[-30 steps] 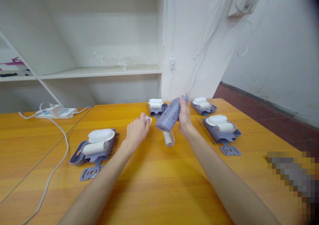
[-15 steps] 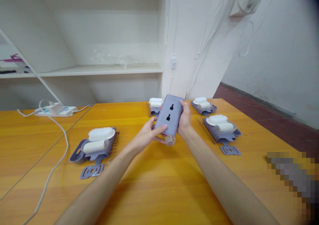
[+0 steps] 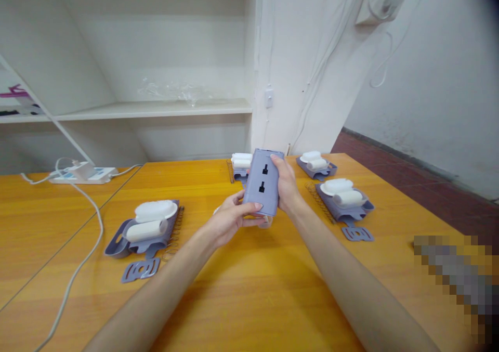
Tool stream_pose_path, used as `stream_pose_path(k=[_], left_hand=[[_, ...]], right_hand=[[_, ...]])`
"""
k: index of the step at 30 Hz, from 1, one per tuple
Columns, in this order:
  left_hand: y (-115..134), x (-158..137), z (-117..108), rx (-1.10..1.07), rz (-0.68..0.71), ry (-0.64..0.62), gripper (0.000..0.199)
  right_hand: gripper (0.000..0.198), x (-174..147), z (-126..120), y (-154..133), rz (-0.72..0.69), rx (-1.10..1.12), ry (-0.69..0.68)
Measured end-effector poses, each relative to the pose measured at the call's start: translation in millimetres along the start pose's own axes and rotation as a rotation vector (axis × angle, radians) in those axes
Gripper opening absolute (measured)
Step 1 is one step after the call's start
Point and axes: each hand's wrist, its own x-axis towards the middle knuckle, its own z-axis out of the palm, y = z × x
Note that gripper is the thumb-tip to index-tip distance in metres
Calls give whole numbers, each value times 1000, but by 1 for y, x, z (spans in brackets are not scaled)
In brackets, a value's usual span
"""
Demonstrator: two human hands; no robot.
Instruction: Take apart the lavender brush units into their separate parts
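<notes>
Between my two hands, above the table, is a grey-purple plastic housing point(image 3: 255, 178) with two black keyhole-shaped slots in the face towards me. My left hand point(image 3: 230, 218) grips its lower left corner, thumb on the face and fingers underneath. On the right edge, my right hand point(image 3: 287, 185) is closed around the side with its thumb lying on the upper face. A clear plastic part point(image 3: 265, 222) shows below the housing's lower end. What the fingers touch behind the housing is hidden.
Similar grey-purple sets with white rolls stand on the wooden table point(image 3: 241, 300): one at left point(image 3: 150, 230), one at right point(image 3: 345, 198), two farther back point(image 3: 316, 165) point(image 3: 240, 164). Coiled wires lie beside some. A power strip point(image 3: 83, 173) and white cable point(image 3: 102, 227) are at left.
The housing has turned slightly more upright. My right thumb has moved from its edge onto the upper face. The view has shifted slightly.
</notes>
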Motion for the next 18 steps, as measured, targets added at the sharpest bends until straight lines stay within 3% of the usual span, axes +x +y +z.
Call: stream_pose_path(k=[3, 6, 13, 18], left_hand=[[5, -1, -1, 32, -95, -8, 56], [6, -3, 1, 95, -102, 37, 57], [-7, 1, 5, 179, 92, 266, 47], [-1, -2, 11, 384, 242, 225, 45]], right_hand=[[37, 1, -3, 6, 40, 33, -71], [34, 2, -3, 9, 19, 22, -99], [43, 1, 5, -2, -123, -37, 29], [41, 3, 7, -9, -161, -83, 133]])
